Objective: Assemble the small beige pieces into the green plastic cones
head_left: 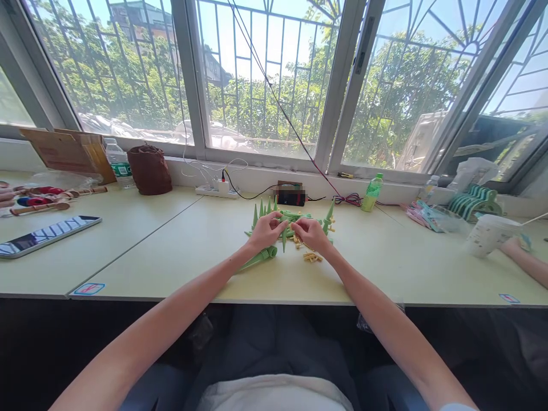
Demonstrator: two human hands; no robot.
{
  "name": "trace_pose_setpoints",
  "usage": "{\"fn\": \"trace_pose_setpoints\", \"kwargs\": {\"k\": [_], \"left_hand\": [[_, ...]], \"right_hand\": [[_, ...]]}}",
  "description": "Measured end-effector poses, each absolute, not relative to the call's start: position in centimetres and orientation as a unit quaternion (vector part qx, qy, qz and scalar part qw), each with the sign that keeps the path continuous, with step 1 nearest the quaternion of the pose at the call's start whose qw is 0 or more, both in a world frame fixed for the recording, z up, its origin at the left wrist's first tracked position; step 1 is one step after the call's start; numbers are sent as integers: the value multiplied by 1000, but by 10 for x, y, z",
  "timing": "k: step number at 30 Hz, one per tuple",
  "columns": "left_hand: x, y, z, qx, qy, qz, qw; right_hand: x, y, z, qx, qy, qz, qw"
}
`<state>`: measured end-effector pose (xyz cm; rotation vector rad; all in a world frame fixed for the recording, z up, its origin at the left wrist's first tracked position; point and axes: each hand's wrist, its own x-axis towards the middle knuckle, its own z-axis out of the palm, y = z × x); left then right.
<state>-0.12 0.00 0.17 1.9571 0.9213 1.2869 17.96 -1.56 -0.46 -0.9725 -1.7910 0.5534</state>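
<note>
One green spike (283,241), seemingly vertical, tip down

The spikes (329,217) look plastic, the tabletop (162,245) smooth, the phone screen (49,234) glossy.

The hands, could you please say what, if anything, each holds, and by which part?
Left hand: a green tapered spike, by its upper end. Right hand: it cannot be told.

In front of the nearest yellow peg pile (312,258), a hand could cross bare tabletop (291,286). To its left a lying green spike (259,257) obstructs; behind it, left hand (266,229) and right hand (311,231) bar passage. Right of it, past the right forearm (363,291), room reaches the white cup (490,235).
</note>
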Motion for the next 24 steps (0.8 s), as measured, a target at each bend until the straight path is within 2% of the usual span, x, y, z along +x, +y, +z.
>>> {"fn": "trace_pose_setpoints", "kwargs": {"k": [24], "left_hand": [[-1,-1,3,748,349,476,303]], "right_hand": [[179,-15,-5,-414,-749,223,466]]}}
